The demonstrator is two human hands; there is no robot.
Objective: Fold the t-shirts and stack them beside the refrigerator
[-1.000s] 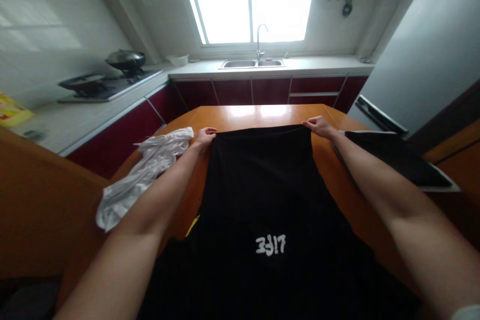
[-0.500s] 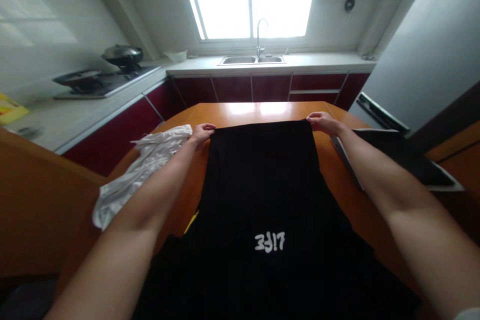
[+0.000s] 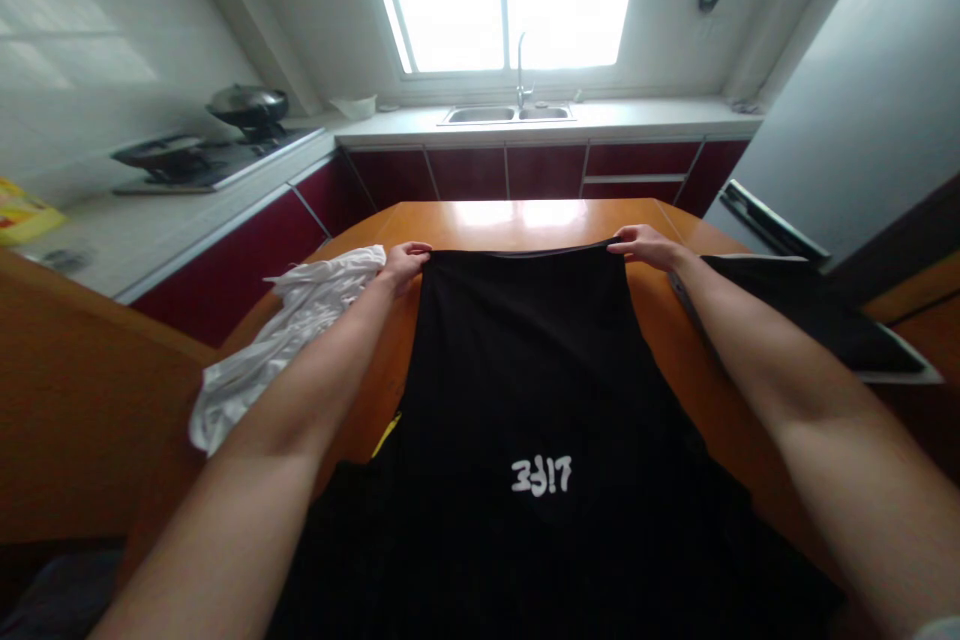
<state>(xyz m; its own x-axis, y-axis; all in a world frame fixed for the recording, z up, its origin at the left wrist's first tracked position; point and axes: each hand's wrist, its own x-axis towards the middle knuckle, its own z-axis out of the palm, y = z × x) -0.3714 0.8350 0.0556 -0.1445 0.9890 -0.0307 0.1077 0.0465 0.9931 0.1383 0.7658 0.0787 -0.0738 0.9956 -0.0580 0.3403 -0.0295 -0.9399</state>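
Observation:
A black shirt [image 3: 525, 370] with small white lettering lies spread lengthwise on the orange wooden table [image 3: 517, 220]. My left hand [image 3: 405, 263] pinches its far left corner, fingers closed on the cloth. My right hand [image 3: 643, 245] grips the far right corner the same way. Both arms are stretched forward along the shirt's sides. The far hem runs straight between my hands.
A crumpled white cloth [image 3: 285, 340] lies on the table left of my left arm. A dark flat item [image 3: 810, 315] rests at the table's right. A bit of yellow [image 3: 386, 435] peeks from under the shirt. Beyond are red cabinets, a sink [image 3: 506, 113] and a stove with pans [image 3: 202, 145].
Both hands have carried the shirt's far edge slightly farther away across the table. The grip on the corners is the same.

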